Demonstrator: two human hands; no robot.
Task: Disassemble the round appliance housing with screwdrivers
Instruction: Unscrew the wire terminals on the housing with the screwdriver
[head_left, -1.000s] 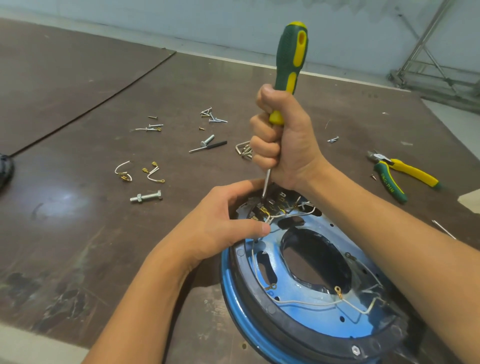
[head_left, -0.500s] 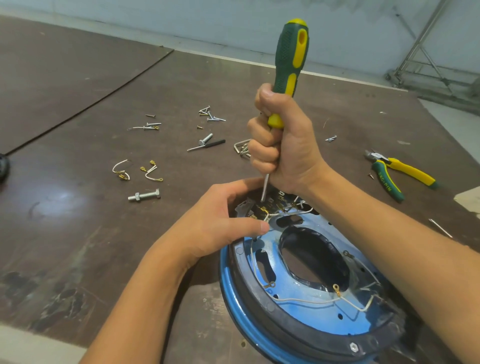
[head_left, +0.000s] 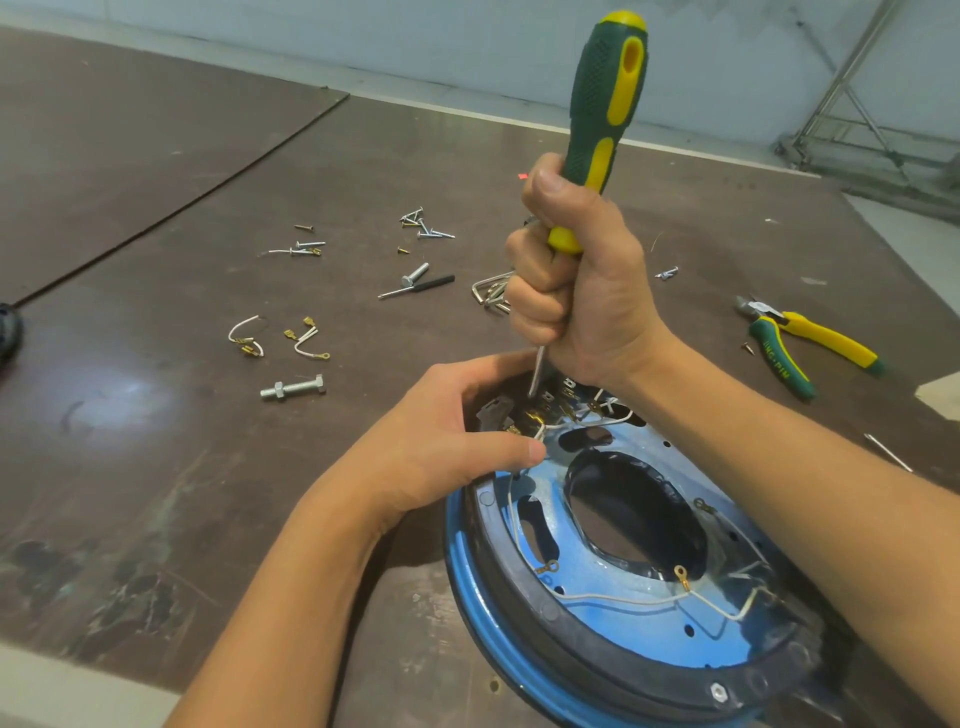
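While the right hand clamps its fingers in a fist round the lower yellow end of the green-and-yellow-handled screwdriver, the tool stands nearly upright. Its thin steel shaft points down into a cluster of brass terminals at the far edge of the round blue metal housing. The housing, ringed in black plastic and pierced by a large oval opening, sits on the dark brown tabletop close to the person, at the lower right of the view. The left hand grips the housing's far left edge: its fingers curl over the rim just beside the screwdriver tip, and its thumb lies straight on the inner face, touching a thin white wire that runs across the blue plate to ring terminals.

Farther out on the table lie a silver bolt with a nut, two short white wire pieces with brass ends, scattered small screws, a slim black-handled pin tool and bent steel hex keys partly hidden behind the right hand. Green-and-yellow-handled pliers lie well apart to the right.
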